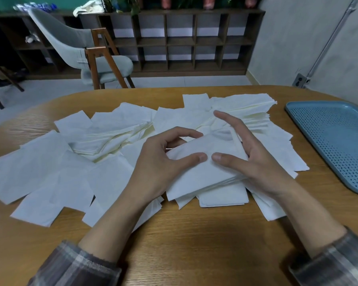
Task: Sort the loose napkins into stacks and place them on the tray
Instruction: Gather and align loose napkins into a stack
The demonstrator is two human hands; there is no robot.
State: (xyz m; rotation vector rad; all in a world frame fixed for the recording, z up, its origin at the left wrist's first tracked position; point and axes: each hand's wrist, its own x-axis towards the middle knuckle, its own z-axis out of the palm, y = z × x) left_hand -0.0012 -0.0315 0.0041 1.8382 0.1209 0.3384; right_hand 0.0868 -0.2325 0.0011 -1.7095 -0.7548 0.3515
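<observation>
Many loose white napkins (50, 172) lie scattered across the wooden table (194, 234). A small stack of napkins (205, 172) is held between both hands at the centre. My left hand (161, 162) grips its left edge, thumb on top and fingers curled over the far side. My right hand (254, 159) holds the right edge, thumb on top and fingers spread along the far side. A blue perforated tray (339, 141) sits at the right with nothing on it.
Thicker piles of napkins lie at the back left (116, 135) and back right (246, 112). A grey chair (87, 52) stands beyond the table, in front of a dark cubby shelf (184, 40). A wall runs along the right.
</observation>
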